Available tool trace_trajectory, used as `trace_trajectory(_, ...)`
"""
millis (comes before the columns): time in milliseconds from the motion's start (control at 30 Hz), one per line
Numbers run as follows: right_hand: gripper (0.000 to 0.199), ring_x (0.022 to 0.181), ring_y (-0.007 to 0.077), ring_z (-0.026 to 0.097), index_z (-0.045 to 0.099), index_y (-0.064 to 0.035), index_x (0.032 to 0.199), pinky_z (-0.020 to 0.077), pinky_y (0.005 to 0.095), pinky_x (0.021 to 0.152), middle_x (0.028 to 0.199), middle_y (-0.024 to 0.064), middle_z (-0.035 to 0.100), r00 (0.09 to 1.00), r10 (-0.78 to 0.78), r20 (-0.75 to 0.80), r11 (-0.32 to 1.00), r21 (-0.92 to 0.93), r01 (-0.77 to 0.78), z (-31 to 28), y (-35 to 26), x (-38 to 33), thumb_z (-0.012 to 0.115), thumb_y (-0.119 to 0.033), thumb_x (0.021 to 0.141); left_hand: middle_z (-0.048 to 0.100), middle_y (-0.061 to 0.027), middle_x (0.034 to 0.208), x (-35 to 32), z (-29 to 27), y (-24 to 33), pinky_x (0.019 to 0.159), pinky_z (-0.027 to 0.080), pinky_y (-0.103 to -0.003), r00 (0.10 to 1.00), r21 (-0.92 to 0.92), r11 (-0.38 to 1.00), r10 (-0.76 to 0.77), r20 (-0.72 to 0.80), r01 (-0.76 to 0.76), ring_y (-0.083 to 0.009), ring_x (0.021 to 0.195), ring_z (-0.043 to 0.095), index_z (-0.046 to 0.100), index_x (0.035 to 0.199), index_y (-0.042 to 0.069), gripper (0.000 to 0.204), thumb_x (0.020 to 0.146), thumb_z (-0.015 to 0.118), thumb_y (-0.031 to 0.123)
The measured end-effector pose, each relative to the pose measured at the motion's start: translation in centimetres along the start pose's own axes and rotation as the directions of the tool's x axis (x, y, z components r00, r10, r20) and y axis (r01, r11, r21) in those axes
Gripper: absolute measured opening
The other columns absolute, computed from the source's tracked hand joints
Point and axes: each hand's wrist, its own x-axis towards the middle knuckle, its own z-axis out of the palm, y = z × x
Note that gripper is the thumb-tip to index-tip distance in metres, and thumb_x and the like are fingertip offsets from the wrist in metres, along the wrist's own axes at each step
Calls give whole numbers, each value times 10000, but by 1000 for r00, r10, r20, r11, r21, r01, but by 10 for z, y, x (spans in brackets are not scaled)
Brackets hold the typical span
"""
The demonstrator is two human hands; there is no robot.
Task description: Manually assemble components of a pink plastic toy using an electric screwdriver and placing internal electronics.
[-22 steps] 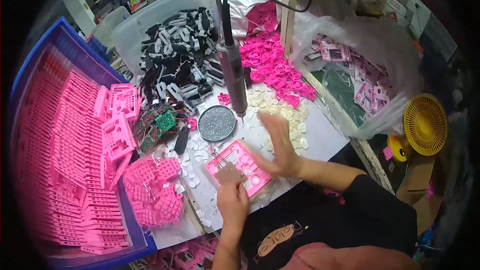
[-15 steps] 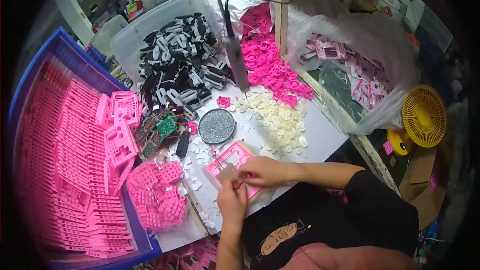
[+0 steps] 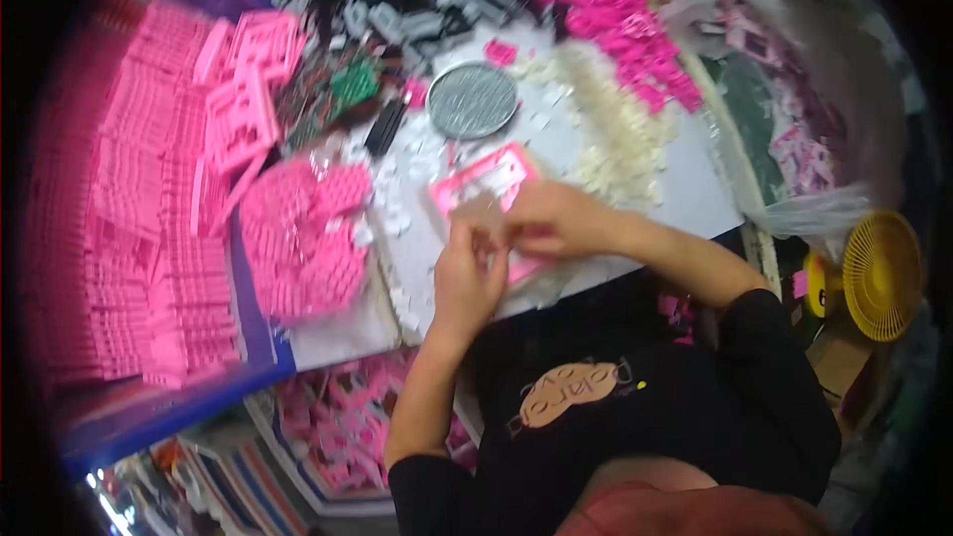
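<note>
A pink plastic frame (image 3: 483,175) with cut-outs lies on the white tabletop in front of me, partly hidden by my hands. My left hand (image 3: 467,278) is at its near left part, fingers drawn together at a small grey-brown flat piece (image 3: 476,212). From the right, my right hand (image 3: 556,221) reaches over the frame, its fingers bent and closed against the same piece. Motion blur and overlapping fingers hide the exact grip. Just beyond the frame stands a round dish (image 3: 473,101) of small silvery parts.
A blue crate (image 3: 179,407) of stacked pink housings (image 3: 164,189) stands left, beside a bag of pink keypads (image 3: 308,238). Green circuit boards (image 3: 354,84), black-and-grey parts (image 3: 427,0), cream discs (image 3: 620,139) and magenta pieces (image 3: 615,15) lie beyond. A yellow fan (image 3: 882,276) is at right.
My view has tilted and shifted, so the table sits higher in the picture and more of my torso shows. Both hands stay together over the pink frame with the small flat piece.
</note>
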Motion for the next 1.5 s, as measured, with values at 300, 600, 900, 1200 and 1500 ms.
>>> trace_trajectory(300,129,634,60,541,717,-23,978,444,251,590,757,9,668,949,298,101,880,356,-314,1,-4,7,733,-93,871,710,-70,873,-1,-9,0,741,478,-277,1000,-75,997,-6,15,7,-135,765,636,717,993,37,159,837,731,10)
trace_trajectory(600,98,681,39,565,696,-12,934,446,228,597,774,-8,674,898,405,171,792,426,-438,2,1,14,732,-72,866,706,-42,818,7,-14,-7,784,422,-362,991,80,988,132,29,-134,-214,741,627,740,899,91,122,793,789,127)
trace_trajectory(900,113,626,98,532,689,-19,912,416,260,565,735,30,601,935,308,176,861,368,-352,-4,0,18,746,-71,830,709,-34,809,5,-14,-7,817,416,-332,999,-1,1000,-18,39,18,-183,736,631,741,904,84,110,815,788,130)
trace_trajectory(1200,99,658,99,559,681,-15,921,446,269,589,767,37,639,953,269,138,857,417,-303,2,1,18,708,-72,845,672,-16,860,-4,5,-8,791,325,-365,992,74,997,42,-117,-33,-201,797,598,662,883,112,121,781,712,71)
trace_trajectory(1500,70,594,33,501,694,-33,918,385,223,529,715,-24,620,932,339,130,797,486,-358,4,2,14,723,-52,858,683,0,916,-3,0,-1,819,345,-343,988,201,977,96,-122,-70,-180,832,587,657,897,107,144,783,728,54)
